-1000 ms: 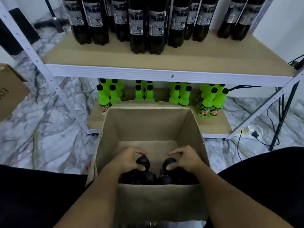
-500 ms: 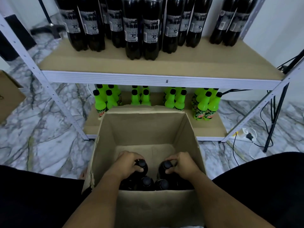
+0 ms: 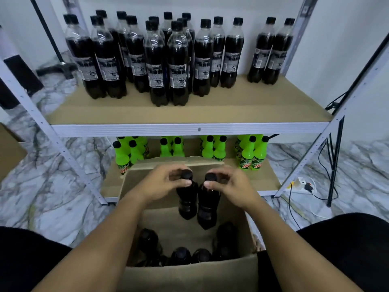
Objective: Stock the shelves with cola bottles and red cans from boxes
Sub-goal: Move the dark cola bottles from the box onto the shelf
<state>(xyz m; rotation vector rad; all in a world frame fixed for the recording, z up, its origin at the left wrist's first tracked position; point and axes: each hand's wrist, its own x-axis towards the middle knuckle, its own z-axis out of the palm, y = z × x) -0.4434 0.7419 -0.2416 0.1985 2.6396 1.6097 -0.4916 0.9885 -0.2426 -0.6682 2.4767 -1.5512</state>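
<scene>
Each hand's grip pinches a dark, black-capped cola bottle's neck: left hand (image 3: 162, 182), right hand (image 3: 229, 184), above the box (image 3: 189, 275).

One head-worn wide-angle view looks forward and steeply down from close above the open cardboard box (image 3: 189, 275), whose near wall meets the bottom edge. It faces the shelf rack (image 3: 189, 129) squarely, the upper shelf's front edge crossing mid-frame, with marble floor (image 3: 42, 197) on both sides.
</scene>
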